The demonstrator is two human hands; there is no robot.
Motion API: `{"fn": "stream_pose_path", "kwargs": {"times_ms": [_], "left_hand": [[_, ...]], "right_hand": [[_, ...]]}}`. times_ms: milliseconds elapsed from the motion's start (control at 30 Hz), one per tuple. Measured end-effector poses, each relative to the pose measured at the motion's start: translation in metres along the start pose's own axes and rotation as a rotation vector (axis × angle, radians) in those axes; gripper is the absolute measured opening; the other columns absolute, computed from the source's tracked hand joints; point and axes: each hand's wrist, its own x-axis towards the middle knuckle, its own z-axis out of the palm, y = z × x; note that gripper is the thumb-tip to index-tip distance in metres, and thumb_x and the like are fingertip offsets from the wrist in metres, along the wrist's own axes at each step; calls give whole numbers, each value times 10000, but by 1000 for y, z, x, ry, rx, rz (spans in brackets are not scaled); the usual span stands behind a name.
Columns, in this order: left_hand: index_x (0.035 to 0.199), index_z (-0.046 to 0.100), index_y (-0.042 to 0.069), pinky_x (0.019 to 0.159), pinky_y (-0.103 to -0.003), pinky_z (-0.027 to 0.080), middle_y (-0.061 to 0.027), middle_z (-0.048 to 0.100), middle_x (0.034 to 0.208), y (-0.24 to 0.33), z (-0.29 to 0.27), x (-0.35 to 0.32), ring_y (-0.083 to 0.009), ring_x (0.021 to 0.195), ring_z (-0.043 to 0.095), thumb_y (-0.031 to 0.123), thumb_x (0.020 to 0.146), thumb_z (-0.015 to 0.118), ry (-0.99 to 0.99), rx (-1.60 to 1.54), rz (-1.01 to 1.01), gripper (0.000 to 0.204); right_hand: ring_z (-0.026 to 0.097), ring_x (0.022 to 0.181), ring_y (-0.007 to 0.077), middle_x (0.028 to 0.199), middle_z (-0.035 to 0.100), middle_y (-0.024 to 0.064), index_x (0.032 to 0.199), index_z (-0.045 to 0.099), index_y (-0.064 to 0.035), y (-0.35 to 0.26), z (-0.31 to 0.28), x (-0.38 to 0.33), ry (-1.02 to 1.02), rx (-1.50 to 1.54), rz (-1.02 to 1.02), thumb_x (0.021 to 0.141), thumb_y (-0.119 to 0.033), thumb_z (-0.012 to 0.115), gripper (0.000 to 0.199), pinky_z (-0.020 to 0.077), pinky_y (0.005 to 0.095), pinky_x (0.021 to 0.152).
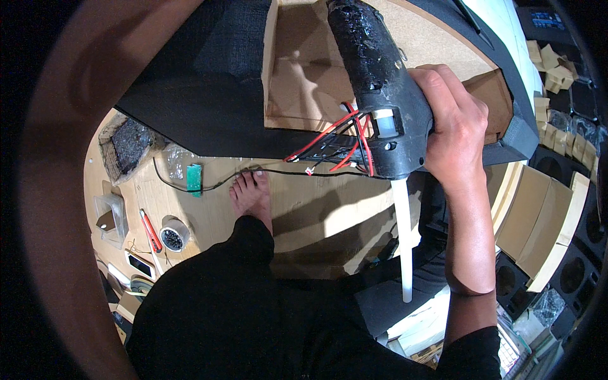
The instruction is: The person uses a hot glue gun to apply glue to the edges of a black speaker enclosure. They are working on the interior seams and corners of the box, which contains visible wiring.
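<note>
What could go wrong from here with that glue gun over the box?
1. The right hand holds the black glue gun with its casing open at the back: loose red and black wires hang out and might snag or pull free.
2. A bare foot rests on the floor below the work; a glue drip could land on it.
3. The long glue stick juts far out behind and may knock against something.

Black glue gun (380,95), clasped in the fingers (453,120); translucent white stick (403,234) juts below them (red wires exposed beside).
</note>
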Motion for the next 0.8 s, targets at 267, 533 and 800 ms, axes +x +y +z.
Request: {"fn": "stream_pose_path", "kwargs": {"times_ms": [267,533,800], "left_hand": [[1390,517,14,1146,-508,339,-243,573,1419,-3,-7,-1,-394,1324,531,488,1074,251,-5,2,4,629],[1394,515,13,1148,-508,337,-243,567,1427,-4,3,-5,-394,1328,527,488,1075,244,-11,-3,-12,633],[1399,513,13,1149,-507,336,-243,561,1434,-5,3,-4,-393,1332,522,488,1075,238,-18,-1,-11,637]], "right_hand": [[689,714,314,900,650,79,996,655,-87,1,-3,-5,8,4,23,596,11,711,415,558,406,628],[695,745,314,897,650,85,983,656,-77,1,-7,-6,-15,5,37,595,5,713,401,563,405,647],[695,723,310,861,640,87,972,657,-79,1,-7,-9,2,6,46,631,-55,739,352,565,398,631]]}}
